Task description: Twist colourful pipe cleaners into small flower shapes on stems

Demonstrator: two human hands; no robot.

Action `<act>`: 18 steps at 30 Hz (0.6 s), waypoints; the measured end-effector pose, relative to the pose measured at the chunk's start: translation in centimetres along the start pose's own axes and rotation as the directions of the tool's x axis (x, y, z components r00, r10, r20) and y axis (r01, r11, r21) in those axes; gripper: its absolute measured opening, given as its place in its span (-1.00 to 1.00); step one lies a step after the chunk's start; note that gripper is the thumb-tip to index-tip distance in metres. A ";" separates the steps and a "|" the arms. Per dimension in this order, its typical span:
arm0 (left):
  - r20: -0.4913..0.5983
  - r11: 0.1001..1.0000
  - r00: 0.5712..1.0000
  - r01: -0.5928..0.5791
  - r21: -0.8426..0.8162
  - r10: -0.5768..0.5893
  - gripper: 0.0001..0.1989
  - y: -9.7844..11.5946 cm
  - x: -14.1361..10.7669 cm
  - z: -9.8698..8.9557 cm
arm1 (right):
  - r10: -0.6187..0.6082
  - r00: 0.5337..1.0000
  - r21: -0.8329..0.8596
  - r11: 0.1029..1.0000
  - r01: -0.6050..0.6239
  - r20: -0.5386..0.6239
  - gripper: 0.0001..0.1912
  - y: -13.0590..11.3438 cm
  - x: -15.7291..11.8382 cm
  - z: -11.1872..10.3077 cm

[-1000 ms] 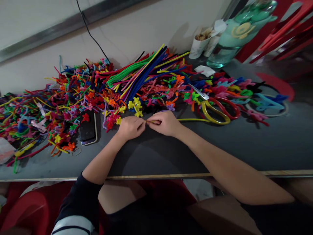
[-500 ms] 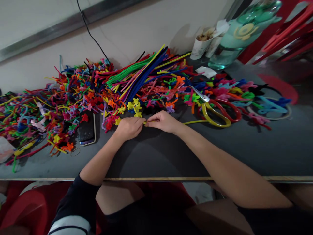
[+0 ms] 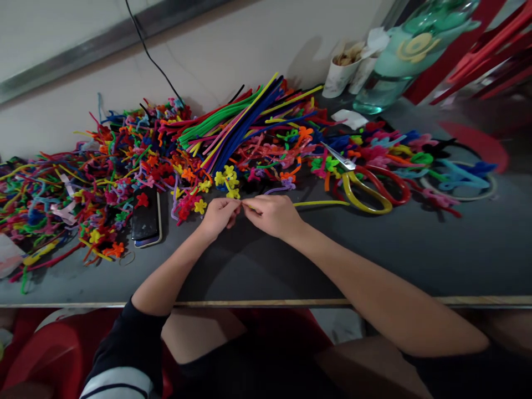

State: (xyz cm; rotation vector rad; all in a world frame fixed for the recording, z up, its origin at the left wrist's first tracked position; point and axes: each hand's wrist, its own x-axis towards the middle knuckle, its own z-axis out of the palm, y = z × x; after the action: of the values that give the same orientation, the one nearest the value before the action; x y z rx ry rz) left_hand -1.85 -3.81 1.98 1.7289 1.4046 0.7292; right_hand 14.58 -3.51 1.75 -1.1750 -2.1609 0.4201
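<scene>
My left hand (image 3: 221, 215) and my right hand (image 3: 276, 215) meet over the middle of the dark table, fingertips nearly touching. Both are closed in a pinch on a yellow pipe cleaner (image 3: 322, 203). Its long tail runs out to the right from under my right hand, reaching the scissors (image 3: 366, 191) with one yellow and one red handle loop. The pinched end is mostly covered by my fingers. Just beyond my hands sit yellow pipe-cleaner flowers (image 3: 226, 180). A bundle of straight pipe cleaners (image 3: 236, 130) in several colours lies behind them.
A large heap of bent pipe cleaners (image 3: 95, 183) spreads leftward, with a phone (image 3: 147, 219) at its edge. Paper cups (image 3: 339, 77) and a green-tinted bottle (image 3: 384, 83) stand at the back right. Headbands (image 3: 484, 195) lie on the right. The table's front edge (image 3: 266, 303) runs near my lap.
My right hand has turned so its back faces up more, fingers curled under. My left hand has rolled slightly, its thumb now on top. The pipe cleaner's tail has shifted a little.
</scene>
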 end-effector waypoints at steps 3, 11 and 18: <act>-0.066 0.903 0.960 -0.233 0.360 0.274 -0.61 -0.3 -0.2 0.0 | 0.115 0.993 0.231 0.966 -0.113 0.008 -0.74 0.8 0.3 -0.1; 0.257 0.241 0.629 -0.595 0.767 0.733 -0.77 -0.2 -0.1 -2.4 | 0.124 0.865 0.647 0.614 -0.452 0.487 -0.63 2.8 1.3 -1.0; 0.280 0.295 0.643 -0.637 0.713 0.712 -0.72 0.7 -1.0 -2.3 | 0.110 0.832 0.647 0.577 -0.499 0.544 -0.64 2.2 0.9 -0.9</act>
State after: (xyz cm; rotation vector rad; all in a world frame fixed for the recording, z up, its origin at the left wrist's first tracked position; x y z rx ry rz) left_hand -3.60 -4.38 3.85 3.1589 1.0079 0.6533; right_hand 16.17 -1.53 1.57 -0.9752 -1.7207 1.7577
